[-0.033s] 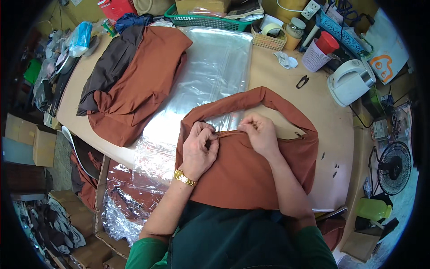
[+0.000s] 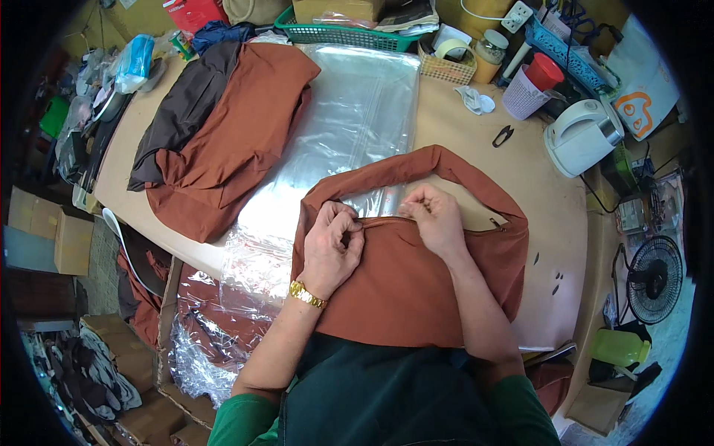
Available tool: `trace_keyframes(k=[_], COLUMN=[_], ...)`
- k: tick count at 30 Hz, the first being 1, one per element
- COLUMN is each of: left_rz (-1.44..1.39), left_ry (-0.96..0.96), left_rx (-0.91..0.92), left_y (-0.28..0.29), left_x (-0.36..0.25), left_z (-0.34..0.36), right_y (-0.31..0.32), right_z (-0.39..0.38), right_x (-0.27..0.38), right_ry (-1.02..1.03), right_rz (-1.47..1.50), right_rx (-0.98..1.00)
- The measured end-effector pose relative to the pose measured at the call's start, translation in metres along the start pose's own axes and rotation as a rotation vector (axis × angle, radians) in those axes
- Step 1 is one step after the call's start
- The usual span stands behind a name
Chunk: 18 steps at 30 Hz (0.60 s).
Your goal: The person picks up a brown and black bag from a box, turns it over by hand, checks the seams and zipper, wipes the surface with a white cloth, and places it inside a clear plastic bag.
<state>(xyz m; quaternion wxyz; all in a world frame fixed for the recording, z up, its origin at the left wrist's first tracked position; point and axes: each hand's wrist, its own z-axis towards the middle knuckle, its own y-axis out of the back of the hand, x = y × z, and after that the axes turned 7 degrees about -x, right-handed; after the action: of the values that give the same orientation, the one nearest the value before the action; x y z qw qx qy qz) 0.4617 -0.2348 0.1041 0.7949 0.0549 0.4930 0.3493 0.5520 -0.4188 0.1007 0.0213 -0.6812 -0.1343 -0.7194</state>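
A rust-brown bag lies on the table just in front of the person, its strap arching over the clear plastic sheets. The left hand pinches the bag's zipper edge, fingers curled tight on the fabric. The right hand grips the same edge just beside it, fingertips closed on it. A pile of brown cloth sits well apart at the left, 1 white kettle at the right.
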Motion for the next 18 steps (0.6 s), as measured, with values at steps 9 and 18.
trace_keyframes(k=[9,18], left_rz=[-0.002,-0.136], left_ry=[-0.001,0.061], left_rx=[-0.003,-0.137], left_y=[0.002,0.001], left_x=[0.000,-0.014], left_z=[0.000,0.002], right_y=[-0.002,0.022], right_z=[-0.001,0.013], right_x=[0.011,0.029], right_ry=[0.134,0.108], right_rz=[-0.115,0.215], right_rx=[0.023,-0.170])
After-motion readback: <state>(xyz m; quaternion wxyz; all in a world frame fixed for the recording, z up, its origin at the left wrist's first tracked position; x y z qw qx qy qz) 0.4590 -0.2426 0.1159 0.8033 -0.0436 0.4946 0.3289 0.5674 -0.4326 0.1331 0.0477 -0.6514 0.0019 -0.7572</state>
